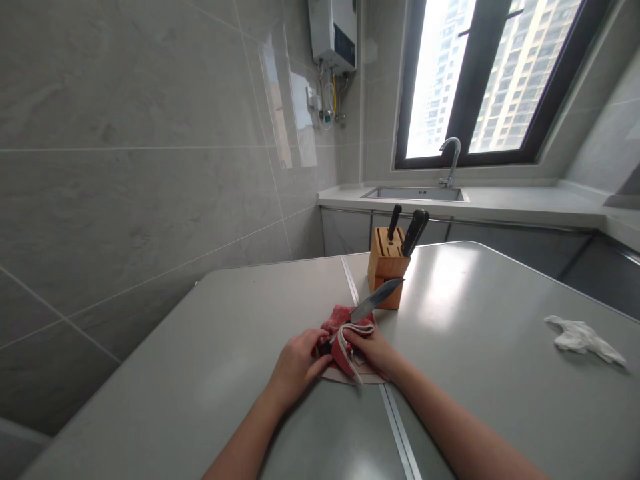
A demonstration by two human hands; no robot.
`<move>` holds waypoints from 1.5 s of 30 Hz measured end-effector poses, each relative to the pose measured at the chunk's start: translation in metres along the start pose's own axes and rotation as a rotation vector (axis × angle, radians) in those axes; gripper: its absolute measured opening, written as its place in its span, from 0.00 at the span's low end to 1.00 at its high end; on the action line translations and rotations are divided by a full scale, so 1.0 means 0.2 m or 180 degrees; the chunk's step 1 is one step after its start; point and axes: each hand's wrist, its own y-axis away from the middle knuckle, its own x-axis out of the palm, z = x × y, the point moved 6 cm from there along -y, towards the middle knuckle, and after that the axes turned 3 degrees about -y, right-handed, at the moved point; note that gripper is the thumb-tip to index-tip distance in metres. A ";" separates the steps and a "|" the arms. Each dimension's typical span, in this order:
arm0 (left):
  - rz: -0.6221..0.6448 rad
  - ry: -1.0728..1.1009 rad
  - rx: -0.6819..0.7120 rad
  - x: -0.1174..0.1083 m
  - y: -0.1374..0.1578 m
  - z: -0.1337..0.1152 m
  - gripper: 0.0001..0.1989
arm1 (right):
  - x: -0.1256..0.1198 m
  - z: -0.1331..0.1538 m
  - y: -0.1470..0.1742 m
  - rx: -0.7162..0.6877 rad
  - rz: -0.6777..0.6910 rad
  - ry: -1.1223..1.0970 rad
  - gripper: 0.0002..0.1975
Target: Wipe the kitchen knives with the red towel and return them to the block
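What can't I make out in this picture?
All in the head view:
Knife: its handle is mostly covered by the left hand and red cloth.
Right hand: some fingers hidden by the cloth.
Black handles: what lies below them is hidden inside the knife block.
Water heater panel: any markings too small to read.
Forearms: cut off by the bottom edge.

The left hand (299, 360) held a knife (376, 301) by its black handle, and the right hand (376, 349) held a folded red cloth (341, 355) near the blade. Farther on the table (250, 313) stood a wooden knife block (387, 267); at right lay a crumpled white piece (583, 339).
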 end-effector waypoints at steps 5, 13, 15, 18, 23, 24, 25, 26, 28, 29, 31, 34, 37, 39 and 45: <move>-0.0151 -0.0655 0.0504 0.03 0.02 -0.03 0.15 | 0.02 0.01 0.01 0.0029 0.0057 0.0030 0.12; -0.0503 -0.0872 0.0769 -0.02 0.03 -0.05 0.14 | 0.02 -0.01 0.01 0.0058 -0.0081 0.0111 0.20; -0.0755 -0.0660 0.0456 -0.08 0.02 -0.03 0.13 | 0.01 -0.03 0.01 0.0084 -0.0114 0.0151 0.20; -0.1295 -0.0098 -0.0404 -0.23 0.01 0.05 0.12 | -0.03 -0.04 0.01 0.0100 -0.0386 0.0493 0.22; -0.1964 0.0803 -0.0837 -0.50 -0.03 0.03 0.12 | -0.01 0.00 0.02 0.0020 -0.0182 0.1052 0.20; -0.2056 0.0887 -0.0780 -0.56 -0.05 0.00 0.13 | 0.00 0.01 0.02 -0.0009 -0.0114 0.1093 0.20; -0.2140 0.0933 -0.0710 -0.61 -0.07 -0.04 0.13 | 0.00 0.02 0.02 -0.0033 -0.0062 0.1101 0.19; -0.2186 0.0953 -0.0640 -0.67 -0.09 -0.08 0.13 | 0.01 0.02 0.02 -0.0053 -0.0025 0.1096 0.19; -0.2194 0.0877 -0.0503 -0.76 -0.14 -0.17 0.14 | 0.01 0.03 0.02 -0.0077 -0.0016 0.1102 0.19; -0.2168 0.0816 -0.0437 -0.80 -0.17 -0.22 0.15 | 0.01 0.02 0.02 -0.0081 -0.0040 0.1120 0.19; -0.2125 0.0676 -0.0385 -0.85 -0.21 -0.31 0.16 | 0.00 0.02 0.02 -0.0100 -0.0061 0.1164 0.19; -0.1924 0.0330 -0.0315 -0.87 -0.27 -0.41 0.16 | 0.00 0.01 0.01 -0.0217 0.0040 0.1199 0.19; -0.1718 0.0056 -0.0236 -0.85 -0.32 -0.47 0.15 | 0.01 0.01 0.02 -0.0265 0.0096 0.1157 0.19; -0.1667 -0.0027 -0.0225 -0.84 -0.34 -0.49 0.15 | 0.01 0.02 0.02 -0.0209 0.0082 0.1091 0.20; -0.1566 -0.0042 -0.0190 -0.82 -0.39 -0.50 0.16 | 0.01 0.03 0.03 -0.0198 0.0120 0.0905 0.20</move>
